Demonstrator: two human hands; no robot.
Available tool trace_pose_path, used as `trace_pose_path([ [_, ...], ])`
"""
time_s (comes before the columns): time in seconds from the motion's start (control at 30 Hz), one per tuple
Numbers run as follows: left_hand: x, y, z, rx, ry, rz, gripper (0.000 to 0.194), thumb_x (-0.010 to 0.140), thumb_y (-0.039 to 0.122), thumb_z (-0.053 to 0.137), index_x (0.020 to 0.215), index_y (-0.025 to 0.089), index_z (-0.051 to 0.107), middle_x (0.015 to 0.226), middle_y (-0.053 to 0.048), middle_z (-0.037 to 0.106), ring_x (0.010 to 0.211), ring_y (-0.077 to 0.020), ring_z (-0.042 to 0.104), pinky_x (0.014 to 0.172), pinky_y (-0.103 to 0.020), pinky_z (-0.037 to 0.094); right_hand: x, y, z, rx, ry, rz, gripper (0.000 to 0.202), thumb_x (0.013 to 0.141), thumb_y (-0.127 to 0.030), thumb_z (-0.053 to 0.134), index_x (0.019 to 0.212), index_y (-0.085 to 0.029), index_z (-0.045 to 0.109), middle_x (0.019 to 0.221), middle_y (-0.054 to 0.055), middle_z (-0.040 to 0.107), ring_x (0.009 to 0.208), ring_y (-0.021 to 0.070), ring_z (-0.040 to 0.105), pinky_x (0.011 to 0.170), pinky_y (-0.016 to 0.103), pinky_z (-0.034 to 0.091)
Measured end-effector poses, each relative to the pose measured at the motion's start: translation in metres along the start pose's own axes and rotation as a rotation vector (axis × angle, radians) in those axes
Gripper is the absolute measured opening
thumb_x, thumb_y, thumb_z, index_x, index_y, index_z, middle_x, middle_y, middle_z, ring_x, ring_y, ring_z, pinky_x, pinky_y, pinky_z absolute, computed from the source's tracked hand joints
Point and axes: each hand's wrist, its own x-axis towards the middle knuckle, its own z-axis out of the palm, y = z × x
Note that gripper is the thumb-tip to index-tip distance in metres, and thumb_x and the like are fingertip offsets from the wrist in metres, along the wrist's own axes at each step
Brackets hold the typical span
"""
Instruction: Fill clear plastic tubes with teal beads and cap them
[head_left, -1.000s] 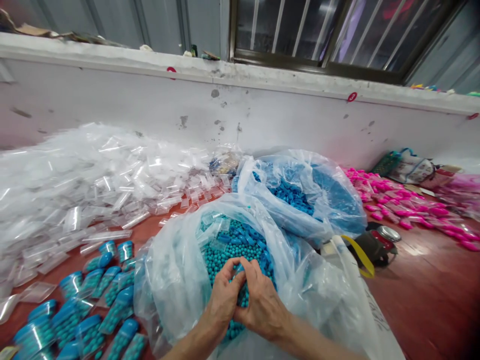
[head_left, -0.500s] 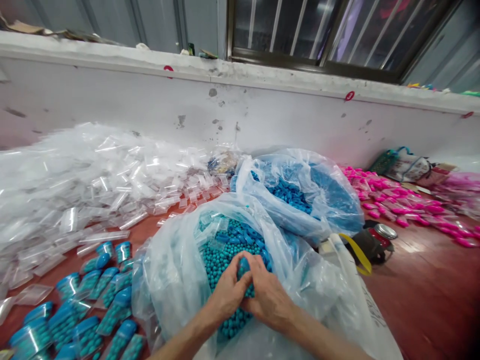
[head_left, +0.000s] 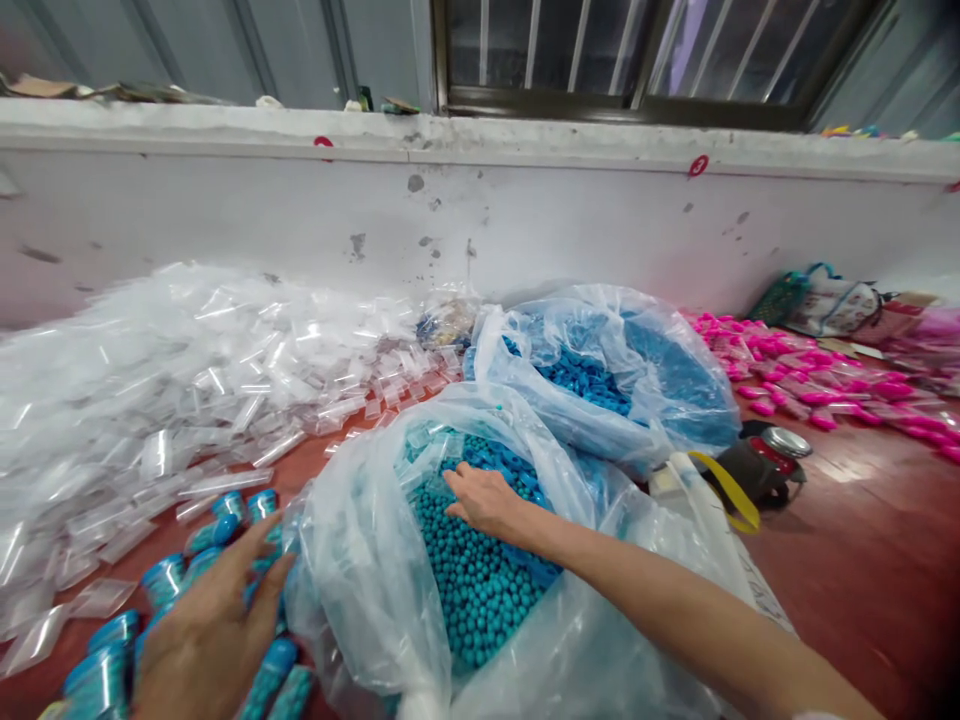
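A large clear plastic bag (head_left: 360,560) stands open in front of me, full of small teal balls (head_left: 480,600) with blue caps and a few clear tubes (head_left: 431,455) on top. My right hand (head_left: 484,498) reaches over the balls beside the clear tubes, fingers bent; whether it grips anything is hidden. To the left, my left hand (head_left: 214,620) hovers with thumb and fingers apart over filled, blue-capped containers (head_left: 274,670) on the red floor. Nothing shows in it.
Clear empty tubes (head_left: 225,370) lie heaped at the left. Behind the near bag is another bag (head_left: 675,400) with blue caps (head_left: 581,380). Pink pieces (head_left: 817,370), a dark object with a yellow strap (head_left: 765,470) and a wall (head_left: 562,220) are also in view.
My hands were together around a blue-capped container over the balls. They have parted: the left moved left to the filled containers, the right forward toward the clear tubes. The view shifted slightly.
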Motion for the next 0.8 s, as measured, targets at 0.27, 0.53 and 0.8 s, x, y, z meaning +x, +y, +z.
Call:
trace_pose_path([
  [0.27,0.012,0.128,0.050,-0.372,-0.167,0.334,0.043,0.078,0.020,0.044,0.121,0.019,0.046,0.116,-0.010,0.054,0.107,-0.0230,0.050,0.089,-0.037,0.042,0.001,0.012,0.001,0.240,0.095,-0.024,0.018,0.082,-0.012,0.043,0.090,-0.012,0.058,0.090,0.009,0.062,0.087,0.0179,0.057,0.078,0.029,0.044],
  [0.53,0.015,0.147,0.094,-1.017,-0.820,-0.059,0.025,0.070,0.025,0.050,0.092,0.016,0.054,0.061,0.003,0.054,0.053,-0.0129,0.054,0.048,-0.023,0.043,-0.053,0.020,-0.001,1.171,-0.147,0.308,0.016,0.077,-0.020,0.045,0.087,-0.015,0.055,0.057,-0.005,0.051,0.052,0.0114,0.053,0.051,0.024,0.046],
  [0.8,-0.009,0.135,0.110,-0.388,-0.773,0.110,0.015,0.067,0.015,0.045,0.080,0.017,0.054,0.062,0.000,0.057,0.062,-0.0176,0.058,0.057,-0.026,0.041,-0.095,0.020,0.005,-0.004,-0.265,0.192,0.019,0.076,-0.024,0.056,0.092,-0.015,0.057,0.087,0.010,0.064,0.079,0.0229,0.060,0.065,0.028,0.040],
])
